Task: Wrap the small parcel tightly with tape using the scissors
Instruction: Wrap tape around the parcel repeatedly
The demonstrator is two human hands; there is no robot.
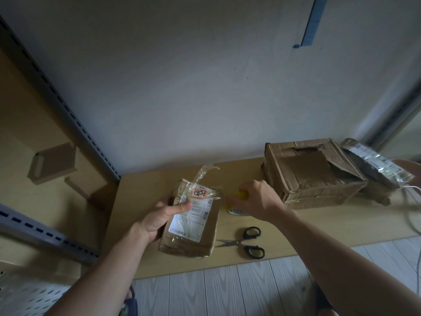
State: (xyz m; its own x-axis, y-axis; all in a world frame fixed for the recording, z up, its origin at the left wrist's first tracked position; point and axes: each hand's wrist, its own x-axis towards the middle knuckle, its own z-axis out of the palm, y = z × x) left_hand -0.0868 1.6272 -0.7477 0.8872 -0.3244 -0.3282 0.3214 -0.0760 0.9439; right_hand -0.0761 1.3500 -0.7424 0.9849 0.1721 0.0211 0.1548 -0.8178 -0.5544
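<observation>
Nearest: pale grey plank floor (227,293), with two bare forearms reaching over it to a light wooden table (141,201).

At the table's near edge, black-handled steel scissors (245,241), lying flat, blades together and pointing left, touched by neither hand, just right of the parcel.

Left of them, the small brown cardboard parcel (205,226) with a white printed label, near end resting on the table, far end tilted up. Held by the left hand (159,217): fingers curled round its left edge and underneath, thumb (180,207) pressed flat on the label's upper corner.

Just beyond and right, the right hand (255,199), palm down, fingers curled over a roll of clear tape (237,211) with a yellow part showing under the knuckles. Roll mostly hidden; whether lifted or resting on the table, impossible to tell. A thin band of tape (215,197) stretched between roll and parcel top.

At the parcel's far end, a loose crumpled strip of clear tape (202,173) sticking upward.

Farther right, a larger battered cardboard box (312,174) with torn flaps, and behind it a silvery plastic mailing bag (376,163).

Farthest: plain white wall (205,87); slotted grey metal shelf post (68,110) on the left.
</observation>
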